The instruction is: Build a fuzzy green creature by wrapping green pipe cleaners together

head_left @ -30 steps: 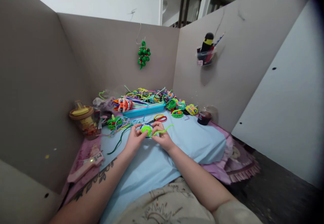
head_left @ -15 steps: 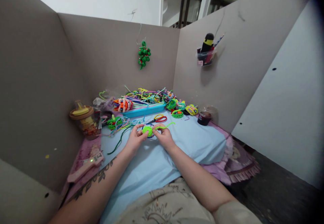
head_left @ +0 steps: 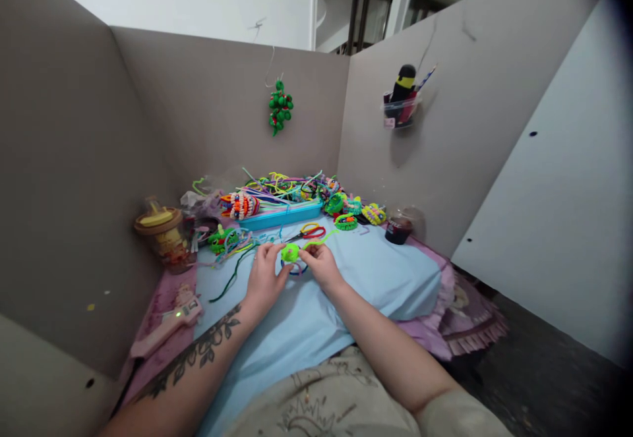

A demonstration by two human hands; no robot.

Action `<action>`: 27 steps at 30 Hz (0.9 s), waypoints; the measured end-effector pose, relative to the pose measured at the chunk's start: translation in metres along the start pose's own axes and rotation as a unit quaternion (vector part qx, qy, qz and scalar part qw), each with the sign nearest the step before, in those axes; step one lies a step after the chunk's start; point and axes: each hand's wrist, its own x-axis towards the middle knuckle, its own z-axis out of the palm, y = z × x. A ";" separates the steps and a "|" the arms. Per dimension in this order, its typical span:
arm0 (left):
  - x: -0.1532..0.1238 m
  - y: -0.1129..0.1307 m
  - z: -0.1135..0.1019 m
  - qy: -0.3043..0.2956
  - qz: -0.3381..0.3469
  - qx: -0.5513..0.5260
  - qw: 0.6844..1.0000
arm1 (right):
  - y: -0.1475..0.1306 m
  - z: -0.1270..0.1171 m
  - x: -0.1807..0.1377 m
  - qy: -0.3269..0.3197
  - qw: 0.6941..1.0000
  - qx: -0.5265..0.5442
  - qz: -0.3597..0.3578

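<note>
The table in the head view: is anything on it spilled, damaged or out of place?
I see nothing spilled or damaged. Only the colored strings look untidy: they lie tangled behind the blue tray, and a dark green string lies across the wrinkled blue cloth, near the left hand.

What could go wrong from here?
1. Slip: the right hand seems to grip the lime-green piece only by its edge with the fingertips, so it might slide free.
2. Snag: the lime-green strand sticks out beside that hand, close in view to the scissors, and could catch on them.
</note>
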 end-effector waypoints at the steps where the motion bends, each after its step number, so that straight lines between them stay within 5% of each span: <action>1: 0.000 0.000 -0.001 -0.009 0.028 0.023 0.999 | -0.002 0.001 -0.001 -0.009 1.000 -0.002 0.001; 19: 0.003 -0.013 -0.006 -0.047 0.233 0.142 0.961 | -0.019 0.005 -0.009 -0.052 0.998 -0.029 0.027; 27: 0.003 -0.014 -0.005 -0.039 0.229 0.116 0.966 | -0.018 0.004 -0.011 -0.057 0.997 -0.042 0.027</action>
